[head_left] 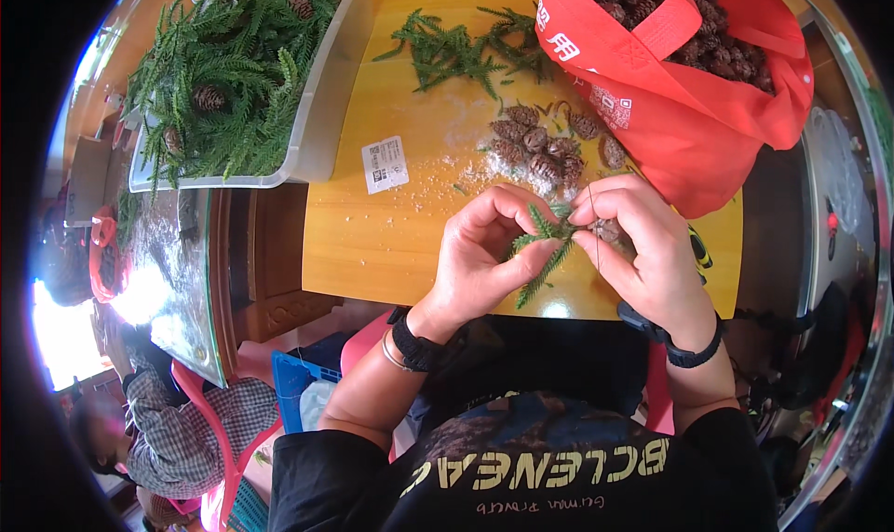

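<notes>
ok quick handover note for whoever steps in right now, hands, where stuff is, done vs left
Left hand: pinching the green sprig at its stem end.
Right hand: fingers closed on a pine cone, pressed against the sprig, with a thin wire or thread running up from it.
Loose cones lie in a pile on the yellow table just beyond the hands; cut sprigs lie farther back.
Red bag on the right holds more cones; the clear bin on the left holds sprigs and a few cones.
Done: no finished pieces can be picked out.
Left: the pile, the bag, the cut sprigs.
</notes>
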{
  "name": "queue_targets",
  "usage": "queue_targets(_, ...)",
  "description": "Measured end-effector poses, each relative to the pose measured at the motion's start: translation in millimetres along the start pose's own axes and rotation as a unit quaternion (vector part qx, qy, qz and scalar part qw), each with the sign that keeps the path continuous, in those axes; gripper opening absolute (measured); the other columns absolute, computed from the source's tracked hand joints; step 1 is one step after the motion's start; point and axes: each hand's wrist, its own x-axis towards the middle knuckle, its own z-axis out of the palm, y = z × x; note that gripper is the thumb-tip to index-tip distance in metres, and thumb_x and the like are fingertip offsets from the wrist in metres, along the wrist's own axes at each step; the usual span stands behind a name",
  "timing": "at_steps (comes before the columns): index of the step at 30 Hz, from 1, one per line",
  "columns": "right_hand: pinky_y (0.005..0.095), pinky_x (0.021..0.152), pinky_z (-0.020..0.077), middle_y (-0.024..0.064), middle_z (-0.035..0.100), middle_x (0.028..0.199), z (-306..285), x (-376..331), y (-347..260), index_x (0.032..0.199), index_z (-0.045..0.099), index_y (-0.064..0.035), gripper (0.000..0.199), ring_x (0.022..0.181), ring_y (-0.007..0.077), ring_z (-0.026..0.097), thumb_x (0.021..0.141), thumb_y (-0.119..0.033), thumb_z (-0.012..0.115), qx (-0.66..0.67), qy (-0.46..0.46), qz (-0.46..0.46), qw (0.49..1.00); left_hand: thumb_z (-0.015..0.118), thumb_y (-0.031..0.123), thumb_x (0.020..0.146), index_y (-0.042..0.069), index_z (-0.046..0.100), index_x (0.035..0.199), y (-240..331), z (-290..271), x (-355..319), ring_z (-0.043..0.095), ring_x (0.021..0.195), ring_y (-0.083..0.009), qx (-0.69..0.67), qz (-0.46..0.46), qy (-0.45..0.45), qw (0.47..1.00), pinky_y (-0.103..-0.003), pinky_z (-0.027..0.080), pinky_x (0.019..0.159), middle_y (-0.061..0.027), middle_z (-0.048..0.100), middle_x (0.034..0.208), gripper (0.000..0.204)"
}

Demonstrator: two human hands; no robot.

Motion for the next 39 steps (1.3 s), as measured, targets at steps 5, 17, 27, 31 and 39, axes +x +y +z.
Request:
queue_targets(5, 0.0311, 0.067, 0.0478, 0.0098, 0.055, 0.089, -1, 0, 1, 0.087, 0.053, -0.0025, 0.022, 0.078, 0.0244, 0.058, 0.069, 0.006, 0.063, -0.022, 0.017, -0.056, 0.998, 0.056, -0.007, 0.077, 0.004, 0.045, 0.091, -3, -3, -1, 0.057, 0.089, -0.0153, -0.020, 0.001, -0.006, 1.000, -0.031, 0.048, 0.081, -0.0113, 0.055, 0.096, 0.021)
queue_targets(17, 0.0296, 0.068, 0.0482, 0.0092, 0.055, 0.089, -2, 1, 3, 0.086, 0.053, -0.0014, 0.022, 0.078, 0.0223, 0.059, 0.069, 0.007, 0.063, -0.004, 0.006, -0.052, 0.999, 0.055, -0.001, 0.081, -0.001, 0.054, 0.095, 5, 1, 0, 0.056, 0.085, -0.0154, -0.046, -0.060, -0.009, 0.997, -0.029, 0.048, 0.079, -0.0087, 0.052, 0.097, 0.014)
queue_targets(27, 0.0301, 0.066, 0.0475, 0.0094, 0.056, 0.086, 1, 0, 6, 0.085, 0.052, -0.0008, 0.021, 0.077, 0.0225, 0.059, 0.069, 0.006, 0.064, -0.007, 0.012, -0.044, 0.999, 0.064, -0.008, 0.072, 0.001, 0.054, 0.093, 2, -1, 3, 0.052, 0.093, -0.0117, 0.015, -0.013, -0.039, 0.999, -0.026, 0.043, 0.086, -0.0055, 0.051, 0.097, 0.024)
queue_targets(31, 0.0294, 0.068, 0.0470, 0.0094, 0.056, 0.085, 1, 0, 5, 0.084, 0.053, -0.0005, 0.021, 0.078, 0.0218, 0.059, 0.068, 0.007, 0.065, 0.011, 0.011, -0.013, 1.000, 0.063, -0.008, 0.074, 0.001, 0.054, 0.092, 1, -2, 0, 0.052, 0.093, -0.0113, 0.015, -0.037, -0.022, 0.999, -0.026, 0.043, 0.086, -0.0055, 0.052, 0.097, 0.022)
queue_targets(39, 0.0287, 0.067, 0.0478, 0.0098, 0.056, 0.087, -1, 1, 7, 0.086, 0.052, -0.0001, 0.020, 0.077, 0.0215, 0.059, 0.071, 0.005, 0.064, 0.019, 0.006, -0.024, 1.000, 0.060, -0.005, 0.077, 0.002, 0.056, 0.090, 3, -2, 0, 0.055, 0.087, -0.0112, -0.037, -0.124, 0.004, 0.992, -0.026, 0.044, 0.082, -0.0050, 0.058, 0.092, 0.015)
